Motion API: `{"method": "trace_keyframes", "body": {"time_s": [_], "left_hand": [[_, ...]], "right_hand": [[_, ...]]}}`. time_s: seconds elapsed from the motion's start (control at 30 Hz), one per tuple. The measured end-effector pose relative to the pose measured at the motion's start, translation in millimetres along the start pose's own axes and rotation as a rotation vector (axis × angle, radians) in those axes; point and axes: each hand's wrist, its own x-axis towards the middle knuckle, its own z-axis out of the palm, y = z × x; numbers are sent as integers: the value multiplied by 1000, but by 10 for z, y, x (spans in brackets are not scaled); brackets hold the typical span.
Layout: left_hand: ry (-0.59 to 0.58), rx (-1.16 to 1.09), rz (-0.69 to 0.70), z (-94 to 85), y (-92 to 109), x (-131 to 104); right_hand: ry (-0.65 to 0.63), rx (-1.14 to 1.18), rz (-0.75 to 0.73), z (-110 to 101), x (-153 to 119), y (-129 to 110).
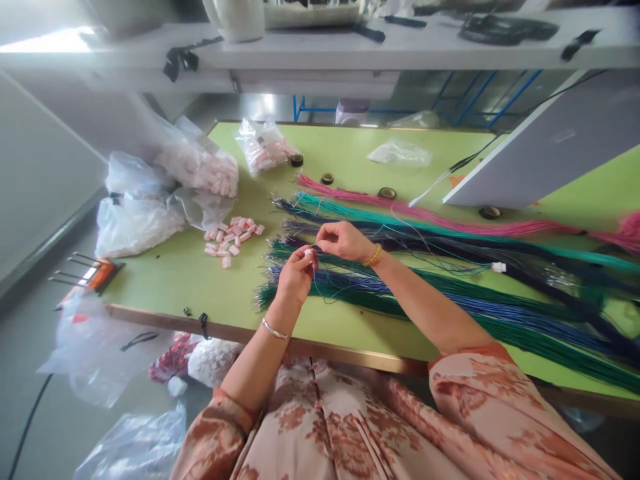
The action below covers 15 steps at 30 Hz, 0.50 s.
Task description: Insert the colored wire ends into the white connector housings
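My left hand [297,272] is closed on a small white connector housing [309,253], held upright between thumb and fingers. A thin wire trails down from it in a loop over the table. Close beside it, my right hand [346,241] pinches a thin wire, with its tip near the connector; whether the tip is inside I cannot tell. Under and around both hands lie long bundles of wires: dark green wires [450,283], blue wires [480,305], teal wires [350,209] and pink wires [450,215]. Their metal-tipped ends point left.
Loose pink-and-white connectors [233,235] lie in a pile left of my hands. Plastic bags [135,223] stand behind them. Black tape rolls [387,193] sit beyond the wires. Another white connector [499,267] rests on the bundles. A shelf [310,59] spans the top; a grey panel [555,147] slants at right.
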Motion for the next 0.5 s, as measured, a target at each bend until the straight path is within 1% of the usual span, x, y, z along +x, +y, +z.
{"method": "trace_keyframes", "body": {"time_s": [0.1,0.2,0.33,0.5], "left_hand": [[3,10,-27,29,-9,1],[0,20,-37,48,-31,15],[12,22,-46,66,-47,28],[21,9,-46,85,-43,22]], "right_hand": [[62,-16,44,27,-103,30],[112,-80,52,48,-157,60],[144,-135,68,75,-186,108],[176,-151,62,103,-190,137]]}}
